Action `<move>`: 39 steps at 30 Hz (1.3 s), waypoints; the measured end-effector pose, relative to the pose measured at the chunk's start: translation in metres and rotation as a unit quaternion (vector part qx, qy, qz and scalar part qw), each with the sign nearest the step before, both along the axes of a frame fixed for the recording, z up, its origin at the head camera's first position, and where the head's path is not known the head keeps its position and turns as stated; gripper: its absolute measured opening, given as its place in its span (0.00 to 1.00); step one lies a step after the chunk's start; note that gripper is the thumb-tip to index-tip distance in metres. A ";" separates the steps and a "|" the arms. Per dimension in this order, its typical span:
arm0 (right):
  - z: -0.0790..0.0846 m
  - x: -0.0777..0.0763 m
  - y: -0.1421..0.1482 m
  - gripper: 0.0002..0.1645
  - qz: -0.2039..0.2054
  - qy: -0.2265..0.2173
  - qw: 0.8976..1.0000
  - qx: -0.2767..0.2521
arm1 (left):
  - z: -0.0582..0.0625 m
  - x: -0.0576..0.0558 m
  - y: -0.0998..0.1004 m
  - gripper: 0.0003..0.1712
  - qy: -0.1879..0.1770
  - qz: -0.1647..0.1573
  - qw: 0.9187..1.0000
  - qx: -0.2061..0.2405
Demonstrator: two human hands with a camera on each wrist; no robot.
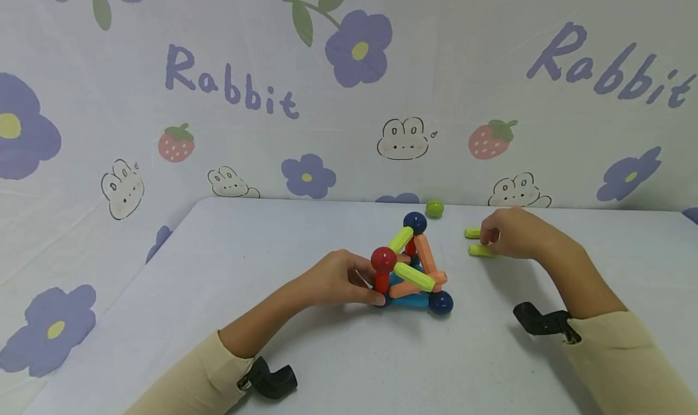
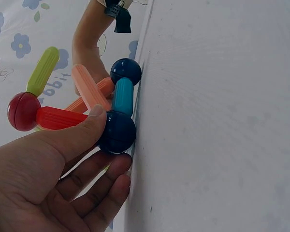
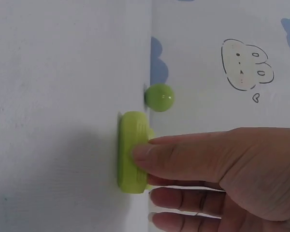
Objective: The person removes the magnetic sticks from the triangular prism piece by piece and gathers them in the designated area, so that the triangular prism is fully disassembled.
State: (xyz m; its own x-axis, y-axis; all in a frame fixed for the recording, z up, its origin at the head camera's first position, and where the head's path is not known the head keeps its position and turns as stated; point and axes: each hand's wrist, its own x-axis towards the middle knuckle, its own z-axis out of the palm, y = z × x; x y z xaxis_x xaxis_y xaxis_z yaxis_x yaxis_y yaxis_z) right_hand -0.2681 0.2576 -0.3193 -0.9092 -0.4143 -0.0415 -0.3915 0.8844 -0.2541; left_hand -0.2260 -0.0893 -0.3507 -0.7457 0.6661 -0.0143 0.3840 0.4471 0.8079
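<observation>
A structure of magnetic rods and balls stands on the table, with a red ball [image 1: 384, 260] and a navy ball [image 1: 415, 223] on top. Blue rods [image 1: 412, 300] run along its base; orange, red and yellow-green rods rise above. My left hand [image 1: 335, 278] grips its left corner, the thumb beside a navy ball [image 2: 118, 133] and the base of the red rod [image 2: 60, 119]. Farther right, my right hand [image 1: 518, 233] pinches a yellow-green rod [image 3: 130, 166] lying on the table, thumb on its near side. Just behind lies another yellow-green rod [image 1: 471, 233], partly covered by the fingers.
A green ball [image 1: 434, 208] sits at the table's back edge, behind the structure. The white table [image 1: 436, 366] meets a hanging cloth [image 1: 234, 148] printed with rabbits and flowers. Black wrist mounts [image 1: 272, 381] are fixed at both sleeves.
</observation>
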 end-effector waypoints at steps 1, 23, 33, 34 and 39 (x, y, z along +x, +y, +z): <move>-0.001 -0.001 0.000 0.03 -0.001 0.000 1.000 -0.001 | 0.000 0.000 0.000 0.15 0.000 0.000 1.000 0.000; -0.010 -0.007 -0.003 0.05 -0.028 0.076 0.997 -0.014 | 0.000 -0.001 -0.001 0.15 0.003 -0.005 1.000 0.006; -0.012 -0.007 -0.003 0.06 -0.033 0.085 0.996 -0.010 | -0.002 -0.002 -0.001 0.15 0.007 -0.007 1.000 0.007; -0.012 -0.007 -0.003 0.06 -0.034 0.085 0.996 -0.010 | -0.002 -0.002 -0.001 0.15 0.007 -0.007 1.000 0.007; -0.012 -0.008 -0.003 0.06 -0.036 0.082 0.996 -0.004 | -0.003 -0.002 -0.002 0.17 0.024 -0.009 1.000 0.002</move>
State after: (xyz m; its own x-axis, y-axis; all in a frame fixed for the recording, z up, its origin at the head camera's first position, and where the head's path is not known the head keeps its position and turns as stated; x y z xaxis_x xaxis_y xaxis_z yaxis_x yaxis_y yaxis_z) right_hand -0.2759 0.2546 -0.3318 -0.9305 -0.3484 0.1133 -0.3648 0.9096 -0.1991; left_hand -0.2276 -0.0908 -0.3536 -0.7330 0.6798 0.0241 0.4301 0.4357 0.7907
